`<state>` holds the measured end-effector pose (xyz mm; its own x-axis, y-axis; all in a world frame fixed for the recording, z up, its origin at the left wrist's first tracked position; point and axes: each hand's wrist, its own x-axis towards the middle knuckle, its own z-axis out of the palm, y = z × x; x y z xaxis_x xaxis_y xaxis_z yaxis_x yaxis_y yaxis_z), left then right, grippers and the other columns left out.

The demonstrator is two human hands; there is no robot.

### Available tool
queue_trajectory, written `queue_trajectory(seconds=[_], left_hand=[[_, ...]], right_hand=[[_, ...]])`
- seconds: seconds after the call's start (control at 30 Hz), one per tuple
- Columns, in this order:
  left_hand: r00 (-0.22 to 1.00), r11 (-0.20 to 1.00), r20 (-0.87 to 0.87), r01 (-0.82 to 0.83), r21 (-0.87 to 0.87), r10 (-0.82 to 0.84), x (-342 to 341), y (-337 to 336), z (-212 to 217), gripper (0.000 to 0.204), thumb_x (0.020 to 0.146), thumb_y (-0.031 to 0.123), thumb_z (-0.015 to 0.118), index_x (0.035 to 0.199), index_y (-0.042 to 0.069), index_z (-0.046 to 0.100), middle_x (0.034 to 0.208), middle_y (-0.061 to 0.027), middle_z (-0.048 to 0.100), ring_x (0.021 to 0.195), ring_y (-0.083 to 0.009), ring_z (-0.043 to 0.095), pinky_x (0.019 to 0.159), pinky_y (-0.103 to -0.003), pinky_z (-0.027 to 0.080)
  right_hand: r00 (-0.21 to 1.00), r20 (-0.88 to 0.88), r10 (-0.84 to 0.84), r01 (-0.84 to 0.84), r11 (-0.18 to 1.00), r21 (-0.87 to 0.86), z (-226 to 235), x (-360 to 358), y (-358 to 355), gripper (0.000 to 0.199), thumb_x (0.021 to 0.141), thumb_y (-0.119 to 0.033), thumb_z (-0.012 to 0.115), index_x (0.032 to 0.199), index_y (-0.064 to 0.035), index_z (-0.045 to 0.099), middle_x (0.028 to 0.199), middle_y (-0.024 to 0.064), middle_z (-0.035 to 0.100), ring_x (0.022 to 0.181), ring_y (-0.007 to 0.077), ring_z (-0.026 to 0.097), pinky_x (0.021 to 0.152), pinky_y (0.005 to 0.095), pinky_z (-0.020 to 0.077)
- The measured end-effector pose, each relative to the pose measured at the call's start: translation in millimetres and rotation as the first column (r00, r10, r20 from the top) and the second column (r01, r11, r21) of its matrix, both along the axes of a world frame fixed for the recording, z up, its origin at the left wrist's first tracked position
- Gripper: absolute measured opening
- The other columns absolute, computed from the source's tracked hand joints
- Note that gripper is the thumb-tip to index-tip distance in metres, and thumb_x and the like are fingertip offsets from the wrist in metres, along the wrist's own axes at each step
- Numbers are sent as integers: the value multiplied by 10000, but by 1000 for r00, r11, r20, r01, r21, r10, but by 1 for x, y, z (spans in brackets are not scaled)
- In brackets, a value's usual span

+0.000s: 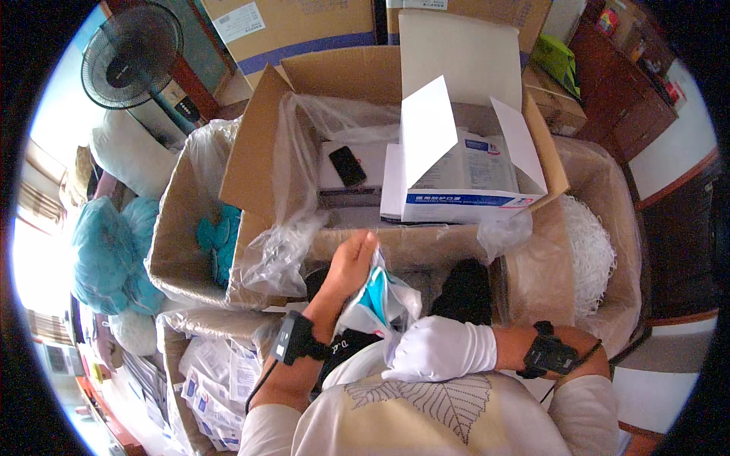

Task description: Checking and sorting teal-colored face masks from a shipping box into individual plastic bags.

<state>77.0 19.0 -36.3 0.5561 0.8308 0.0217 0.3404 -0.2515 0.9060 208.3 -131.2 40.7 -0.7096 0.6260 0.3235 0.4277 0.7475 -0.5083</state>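
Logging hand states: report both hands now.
Left hand: closed, holding a pouch that shows white and teal.
Right hand: gloved, apparently closed on the same pouch's near side.

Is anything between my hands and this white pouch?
Nothing visible blocks the left hand, bare at the upper end of the pouch. Only a white glove lies between the right hand and the pouch's lower end.

So we've got a crumpled plastic bag (405,294) with something teal (373,292) inside at 6 o'clock, bare left hand (351,266) gripping its top, white-gloved right hand (441,349) holding the bottom. Near 12 we see a black phone (347,166) lying in a big cardboard box (255,152). Open white box (468,205) of packets (487,163) at 2, stringy white stuff (589,254) at 3, blue bundles (99,254) at 9, fan (131,57) at 10.
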Motion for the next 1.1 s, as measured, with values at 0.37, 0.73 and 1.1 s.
queue_trajectory(seconds=[0.37,0.73,1.1], left_hand=[[1000,874,2,-8,485,7,-10,-21,45,161,859,161,493,812,21,556,767,-158,587,691,-348,570,602,-393,452],[982,918,17,-183,353,189,-24,-22,35,160,878,138,455,833,36,569,741,-160,601,686,-345,589,604,-380,461],[997,856,61,-77,511,53,-50,-5,37,132,854,123,483,811,35,572,702,-133,593,634,-324,584,574,-378,464]], right_hand=[[640,187,-745,768,623,-146,-2,16,46,276,778,-301,619,853,-40,572,756,139,574,707,313,599,615,404,476],[897,-23,-441,442,895,59,-9,5,60,162,763,-206,608,777,-53,559,743,113,556,698,292,570,600,370,463],[181,-675,-715,-228,637,-736,70,86,87,300,903,-196,457,1155,-35,476,991,47,555,809,93,558,682,236,471]])
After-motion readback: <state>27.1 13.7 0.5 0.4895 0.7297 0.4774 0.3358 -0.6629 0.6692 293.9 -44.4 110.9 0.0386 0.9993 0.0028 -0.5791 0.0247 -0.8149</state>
